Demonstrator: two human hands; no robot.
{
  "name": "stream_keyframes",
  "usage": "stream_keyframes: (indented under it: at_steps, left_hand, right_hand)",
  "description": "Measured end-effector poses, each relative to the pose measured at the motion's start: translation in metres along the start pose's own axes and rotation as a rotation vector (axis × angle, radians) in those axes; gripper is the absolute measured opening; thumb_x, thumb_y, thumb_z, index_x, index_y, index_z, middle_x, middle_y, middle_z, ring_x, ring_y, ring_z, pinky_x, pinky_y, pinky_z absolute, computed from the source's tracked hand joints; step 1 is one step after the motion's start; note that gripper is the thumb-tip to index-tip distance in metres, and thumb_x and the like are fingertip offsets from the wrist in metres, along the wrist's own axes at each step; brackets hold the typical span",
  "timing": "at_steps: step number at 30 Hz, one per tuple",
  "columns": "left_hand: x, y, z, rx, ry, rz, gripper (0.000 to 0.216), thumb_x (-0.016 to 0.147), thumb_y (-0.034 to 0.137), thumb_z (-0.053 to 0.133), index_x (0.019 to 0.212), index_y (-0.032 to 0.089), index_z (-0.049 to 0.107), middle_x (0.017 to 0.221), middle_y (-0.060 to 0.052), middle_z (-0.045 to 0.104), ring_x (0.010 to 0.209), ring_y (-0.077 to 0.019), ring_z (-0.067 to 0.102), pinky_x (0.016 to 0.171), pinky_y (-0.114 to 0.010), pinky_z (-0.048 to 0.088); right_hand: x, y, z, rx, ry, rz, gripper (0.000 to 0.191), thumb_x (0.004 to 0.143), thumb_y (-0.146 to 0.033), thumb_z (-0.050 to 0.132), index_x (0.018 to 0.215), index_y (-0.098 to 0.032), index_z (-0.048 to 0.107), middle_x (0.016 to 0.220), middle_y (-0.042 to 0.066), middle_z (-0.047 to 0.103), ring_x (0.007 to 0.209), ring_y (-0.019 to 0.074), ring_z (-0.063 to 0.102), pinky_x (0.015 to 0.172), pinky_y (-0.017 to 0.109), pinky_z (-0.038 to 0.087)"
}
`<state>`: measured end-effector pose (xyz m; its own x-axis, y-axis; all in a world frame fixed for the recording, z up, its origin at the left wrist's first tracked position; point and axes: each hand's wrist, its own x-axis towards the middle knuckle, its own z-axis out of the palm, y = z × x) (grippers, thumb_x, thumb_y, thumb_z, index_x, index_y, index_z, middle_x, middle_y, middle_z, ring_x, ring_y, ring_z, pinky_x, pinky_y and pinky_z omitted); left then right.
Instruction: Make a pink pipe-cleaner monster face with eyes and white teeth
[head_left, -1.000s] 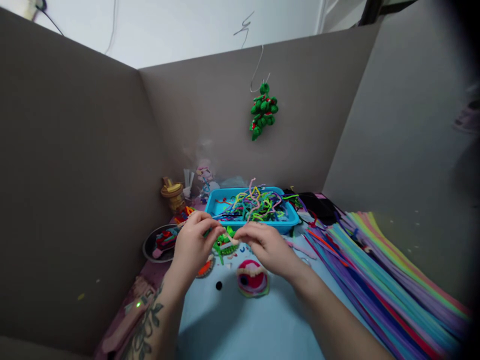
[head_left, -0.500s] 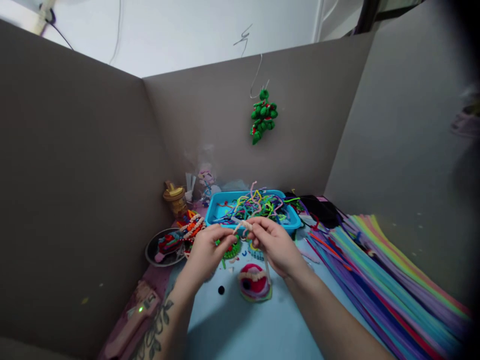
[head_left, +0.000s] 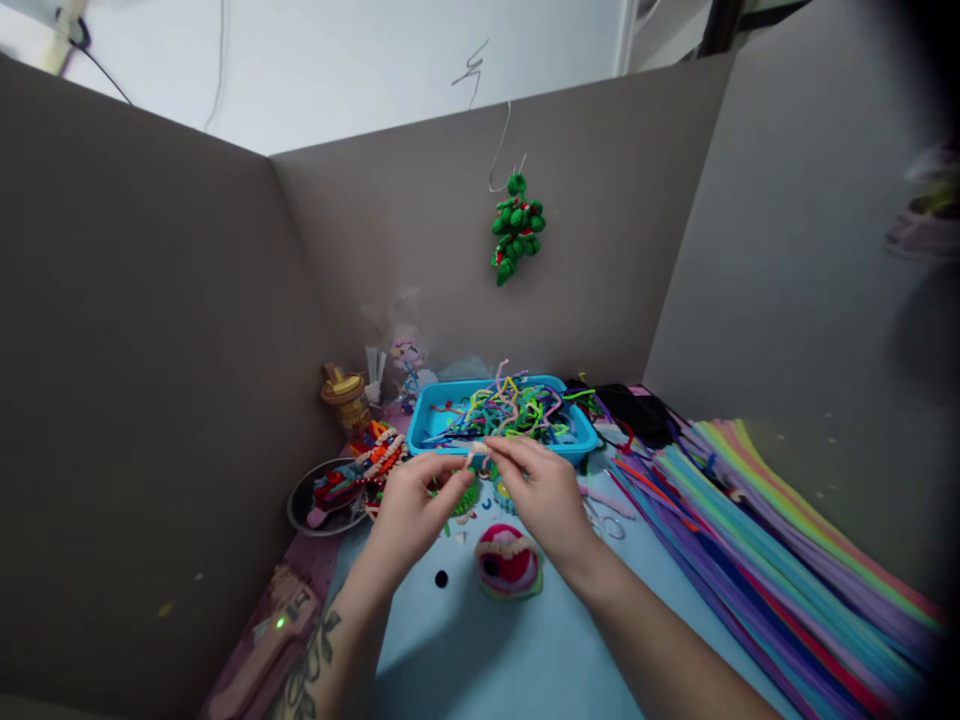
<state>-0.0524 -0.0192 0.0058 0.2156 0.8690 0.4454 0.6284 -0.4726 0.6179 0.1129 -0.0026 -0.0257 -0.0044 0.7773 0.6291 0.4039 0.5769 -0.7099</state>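
My left hand (head_left: 411, 507) and my right hand (head_left: 538, 492) meet above the light blue table (head_left: 517, 650), fingertips pinched together on a short pale pipe cleaner piece (head_left: 477, 453). Under them lies a green fuzzy piece (head_left: 465, 496). A pink mouth-shaped craft with white teeth (head_left: 507, 563) sits just in front of my hands, with a small black bead (head_left: 441, 578) to its left. The blue tray (head_left: 427, 415) of tangled pipe cleaner scraps stands right behind my hands.
Long multicoloured pipe cleaners (head_left: 757, 550) lie spread along the right. A dark round dish (head_left: 324, 498) of craft bits sits at the left, with a pink glue gun (head_left: 259, 640) nearer me. A green pipe cleaner figure (head_left: 516, 225) hangs on the cardboard back wall.
Both hands rose from the green piece on the table, taking the pale pipe cleaner piece up between the fingertips. The view shifted slightly.
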Motion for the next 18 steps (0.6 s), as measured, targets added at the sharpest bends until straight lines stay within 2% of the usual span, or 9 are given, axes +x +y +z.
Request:
stream_keyframes:
  at_steps: [4,7,10,14,18]
  left_hand:
    - [0.000,-0.003,0.001,0.027,-0.024,0.003,0.018,0.084,0.029,0.055,0.085,0.018,0.070,0.077,-0.003,0.070,0.069,-0.0152,0.061,0.063,-0.024,0.045]
    - [-0.001,-0.004,0.005,0.144,-0.049,0.025,0.018,0.086,0.028,0.052,0.083,0.018,0.067,0.073,-0.002,0.067,0.066,-0.0144,0.058,0.062,-0.025,0.042]
    - [-0.001,-0.003,0.006,0.312,-0.051,0.057,0.019,0.087,0.026,0.049,0.076,0.018,0.063,0.073,-0.003,0.063,0.072,-0.0169,0.056,0.066,-0.027,0.041]
    - [0.001,-0.004,0.001,0.423,-0.002,0.096,0.019,0.087,0.028,0.048,0.075,0.019,0.060,0.080,-0.004,0.059,0.078,-0.0189,0.054,0.069,-0.029,0.040]
    - [0.003,-0.009,-0.006,0.300,0.024,0.075,0.016,0.085,0.029,0.052,0.075,0.019,0.060,0.080,-0.003,0.058,0.079,-0.0178,0.054,0.070,-0.028,0.040]
  right_hand:
    - [-0.004,0.000,0.001,-0.235,-0.067,-0.085,0.029,0.088,-0.015,0.046,0.107,-0.022,0.068,0.092,0.007,0.068,0.087,0.0194,0.062,0.077,0.030,0.047]
    - [-0.005,-0.002,0.001,-0.445,-0.133,-0.114,0.028,0.087,-0.014,0.050,0.105,-0.023,0.068,0.087,0.007,0.067,0.083,0.0207,0.060,0.072,0.030,0.044]
    - [-0.003,-0.004,0.001,-0.581,-0.207,-0.124,0.025,0.085,-0.013,0.053,0.100,-0.025,0.069,0.086,0.007,0.066,0.081,0.0208,0.059,0.069,0.029,0.039]
    - [0.001,-0.001,-0.001,-0.575,-0.305,-0.143,0.028,0.085,-0.008,0.050,0.094,-0.026,0.070,0.086,0.006,0.066,0.083,0.0194,0.058,0.072,0.030,0.036]
    - [0.004,0.003,-0.005,-0.440,-0.367,-0.177,0.031,0.081,-0.002,0.049,0.090,-0.024,0.069,0.085,0.003,0.067,0.085,0.0175,0.059,0.077,0.030,0.035]
